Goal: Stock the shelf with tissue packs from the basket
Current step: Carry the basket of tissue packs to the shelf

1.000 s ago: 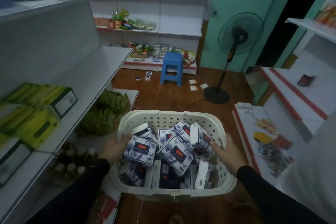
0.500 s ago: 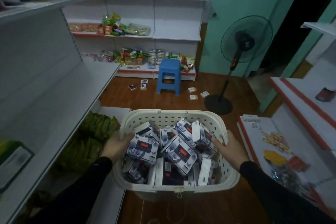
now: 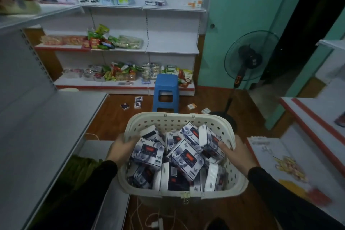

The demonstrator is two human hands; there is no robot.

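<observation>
Head view: I carry the cream perforated plastic basket (image 3: 179,123) in front of me. My left hand (image 3: 122,148) curls over its left rim, and my right hand (image 3: 237,152) grips the right rim, fingers hooked inside beside the packs. The white-and-navy printed tissue packs (image 3: 183,157) lie heaped inside, between both hands. To my left runs a bare grey metal shelf (image 3: 46,127). Ahead on the brown wooden floor (image 3: 115,117) stand a blue plastic stool (image 3: 166,95) and a black pedestal fan (image 3: 248,58).
</observation>
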